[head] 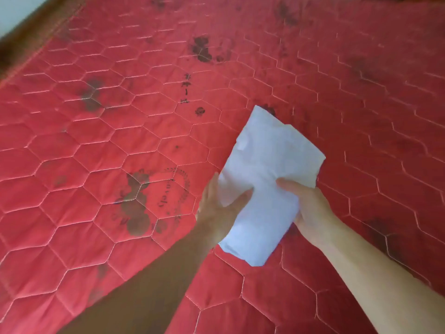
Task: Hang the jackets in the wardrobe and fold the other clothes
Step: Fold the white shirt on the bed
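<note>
Head view. We held a folded white cloth garment (267, 179) between both hands above a red quilted bed cover stitched in hexagons (101, 145). Our left hand (220, 210) gripped the garment's left edge: the thumb lay curled over the top face and the fingers ran beneath it, mostly hidden. Our right hand (310, 206) gripped the right edge, thumb pressed across the top face, fingers wrapped under the fabric. The garment formed a long, narrow bundle, angled from lower centre toward upper right, its near end hanging between our forearms. We could not tell whether its far end touched the cover. The cover carried dark floral prints (137, 201).
</note>
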### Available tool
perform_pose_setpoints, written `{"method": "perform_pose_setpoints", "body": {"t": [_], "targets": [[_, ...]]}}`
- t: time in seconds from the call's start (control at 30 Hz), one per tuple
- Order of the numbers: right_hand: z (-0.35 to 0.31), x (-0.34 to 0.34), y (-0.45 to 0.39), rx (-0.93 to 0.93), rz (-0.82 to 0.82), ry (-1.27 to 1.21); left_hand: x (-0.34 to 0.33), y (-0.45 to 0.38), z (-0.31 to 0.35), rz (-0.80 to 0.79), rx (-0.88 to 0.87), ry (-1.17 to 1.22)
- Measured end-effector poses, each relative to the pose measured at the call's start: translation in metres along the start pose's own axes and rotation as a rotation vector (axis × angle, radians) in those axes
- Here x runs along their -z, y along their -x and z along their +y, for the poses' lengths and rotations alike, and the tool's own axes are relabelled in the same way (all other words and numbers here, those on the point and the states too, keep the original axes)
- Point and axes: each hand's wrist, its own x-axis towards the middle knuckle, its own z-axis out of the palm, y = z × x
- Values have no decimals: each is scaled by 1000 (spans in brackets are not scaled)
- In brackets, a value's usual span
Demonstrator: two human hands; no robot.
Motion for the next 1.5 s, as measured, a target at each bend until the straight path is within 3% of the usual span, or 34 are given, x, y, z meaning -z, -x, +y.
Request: {"method": "perform_pose_setpoints", "body": {"t": [0.13,0.27,0.37,0.53,0.63,0.77,0.87,1.07,1.27,1.5], "targets": [[-107,-14,54,8,-324,259,58,30,81,-230,-78,402],[-211,-46,122,-57,-426,405,114,106,163,-500,-29,572],[-277,-85,172,-6,-461,478,156,160,220,-476,-107,707],[-322,-155,260,197,-579,507,243,246,282,-248,-219,861],[-300,-187,304,187,-729,571,306,298,284,-96,-276,923],[-246,-252,355,272,-780,497,386,354,253,62,-284,1002],[-210,-325,390,385,-803,506,455,387,212,192,-285,1066],[-130,-488,478,424,-961,630,612,453,106,325,-320,1222],[-51,-627,540,408,-1072,731,749,476,5,524,-271,1235],[-16,-780,534,320,-1037,696,881,455,-23,636,-241,1217]]}}
